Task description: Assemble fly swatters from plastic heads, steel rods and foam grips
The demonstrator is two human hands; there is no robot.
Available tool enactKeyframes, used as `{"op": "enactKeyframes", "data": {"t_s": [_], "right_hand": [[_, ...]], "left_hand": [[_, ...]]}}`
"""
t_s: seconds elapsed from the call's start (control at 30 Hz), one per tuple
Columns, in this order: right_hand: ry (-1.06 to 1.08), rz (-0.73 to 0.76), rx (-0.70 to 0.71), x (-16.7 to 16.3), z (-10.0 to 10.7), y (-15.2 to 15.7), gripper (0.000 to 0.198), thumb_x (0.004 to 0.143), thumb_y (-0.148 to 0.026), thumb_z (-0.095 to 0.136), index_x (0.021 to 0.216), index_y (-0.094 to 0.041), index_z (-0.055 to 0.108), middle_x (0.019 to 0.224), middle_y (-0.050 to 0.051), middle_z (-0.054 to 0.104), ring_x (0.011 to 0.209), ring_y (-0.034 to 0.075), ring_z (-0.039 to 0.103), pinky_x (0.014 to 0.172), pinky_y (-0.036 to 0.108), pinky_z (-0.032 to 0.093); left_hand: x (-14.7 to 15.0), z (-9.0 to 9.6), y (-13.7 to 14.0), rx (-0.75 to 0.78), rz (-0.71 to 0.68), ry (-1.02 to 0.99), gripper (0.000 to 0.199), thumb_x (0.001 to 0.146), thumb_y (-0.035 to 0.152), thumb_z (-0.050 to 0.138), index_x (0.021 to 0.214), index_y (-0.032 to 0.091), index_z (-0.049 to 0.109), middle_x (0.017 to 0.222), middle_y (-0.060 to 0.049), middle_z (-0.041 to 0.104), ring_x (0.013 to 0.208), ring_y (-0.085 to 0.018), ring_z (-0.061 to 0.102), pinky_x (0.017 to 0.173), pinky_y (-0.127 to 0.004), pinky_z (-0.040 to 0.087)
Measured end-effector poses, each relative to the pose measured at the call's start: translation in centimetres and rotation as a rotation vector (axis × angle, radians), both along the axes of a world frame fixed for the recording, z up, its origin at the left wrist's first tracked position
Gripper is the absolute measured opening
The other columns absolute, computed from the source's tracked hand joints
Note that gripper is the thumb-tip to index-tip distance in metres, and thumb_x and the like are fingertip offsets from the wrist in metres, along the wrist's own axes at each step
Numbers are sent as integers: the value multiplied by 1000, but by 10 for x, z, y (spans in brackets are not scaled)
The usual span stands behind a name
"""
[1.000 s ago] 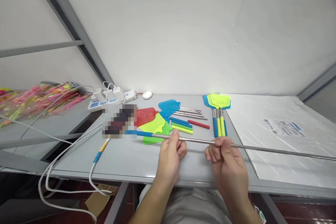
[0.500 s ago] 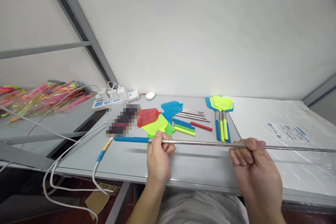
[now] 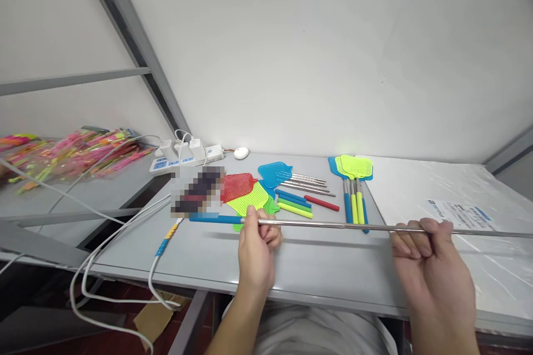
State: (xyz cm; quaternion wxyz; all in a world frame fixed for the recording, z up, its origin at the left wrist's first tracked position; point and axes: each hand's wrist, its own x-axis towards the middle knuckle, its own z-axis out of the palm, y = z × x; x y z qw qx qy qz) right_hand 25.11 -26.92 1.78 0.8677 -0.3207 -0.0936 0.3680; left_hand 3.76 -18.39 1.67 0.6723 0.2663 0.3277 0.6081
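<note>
1. Right hand [image 3: 437, 269] has moved farther from the left hand [image 3: 256, 247], widening the span between them along the metal rod [image 3: 316, 224].
2. Both grips are closed around the rod, nearly level above the surface [image 3: 325, 269]; the left is just beside its blue handle [image 3: 222, 219].
3. Keeping both hands in line probably works best; sideways force might bend something so slim.
4. Rod: smooth, shiny, straight. Red paddle [image 3: 238, 187]: flat, perforated, apparently plastic.
</note>
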Motion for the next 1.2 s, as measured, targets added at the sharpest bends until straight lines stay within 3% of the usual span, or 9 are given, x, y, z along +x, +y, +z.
{"op": "enactKeyframes", "data": {"t_s": [0.17, 0.33, 0.43, 0.5, 0.6, 0.7, 0.83, 0.97, 1.2], "right_hand": [[-84, 45, -41, -15, 0, -3, 20, 92, -29, 58, 77, -18, 54, 60, -7, 23, 51, 8, 21, 45, 17, 35], [-224, 132, -77, -11, 4, -12, 24, 91, -37, 59, 77, -18, 57, 63, -6, 31, 53, 7, 30, 49, 19, 40], [-315, 248, -81, -6, 6, -13, 26, 89, -40, 61, 76, -19, 58, 68, -3, 39, 57, 8, 39, 53, 23, 43], [-303, 207, -72, -8, 5, -10, 25, 88, -41, 62, 76, -20, 59, 66, -4, 39, 55, 8, 39, 53, 23, 42], [-253, 179, -88, -21, 2, -3, 25, 87, -43, 64, 76, -20, 60, 62, -5, 39, 52, 7, 37, 50, 21, 39], [-228, 295, -83, -41, -2, 1, 25, 85, -43, 66, 76, -20, 62, 60, -5, 40, 52, 8, 38, 50, 22, 39], [-224, 409, -91, -64, -6, 1, 27, 86, -43, 64, 77, -18, 65, 60, -4, 41, 51, 8, 39, 49, 22, 39], [-224, 316, -101, -69, -8, 0, 25, 86, -42, 65, 80, -18, 66, 58, -5, 40, 51, 8, 38, 49, 22, 40], [-150, 169, -122, -47, 1, 0, 26, 79, -43, 73, 81, -19, 64, 56, -7, 35, 49, 7, 33, 45, 20, 39]], "left_hand": [[-19, 8, 12, 69, 133, 40, 49, 89, 45, 54, 56, 19, 29, 50, 8, 23, 39, -4, 20, 41, -21, 18], [-36, 17, 19, 126, 166, 44, 49, 90, 43, 51, 55, 19, 26, 47, 8, 23, 37, -6, 20, 39, -23, 22], [-33, 18, 17, 95, 196, -27, 48, 88, 44, 53, 57, 20, 24, 48, 8, 21, 37, -6, 19, 39, -23, 22], [-23, 18, 12, 62, 191, -59, 48, 88, 45, 54, 59, 20, 24, 49, 9, 20, 38, -6, 19, 39, -22, 24], [-1, 17, -4, 21, 107, -28, 46, 88, 45, 55, 61, 20, 26, 51, 9, 21, 40, -6, 17, 41, -22, 27], [19, 13, -22, 20, -38, 81, 46, 88, 48, 56, 62, 20, 30, 52, 8, 25, 43, -6, 23, 44, -22, 27], [29, 4, -35, 131, -217, 235, 47, 90, 51, 53, 59, 19, 35, 51, 6, 32, 46, -8, 29, 44, -23, 23], [23, 1, -28, 138, -150, 261, 47, 90, 50, 53, 58, 20, 35, 52, 6, 30, 47, -8, 28, 45, -23, 24], [3, 14, -10, 69, -21, 264, 46, 84, 46, 61, 58, 20, 33, 51, 7, 26, 46, -8, 27, 44, -23, 26]]}}
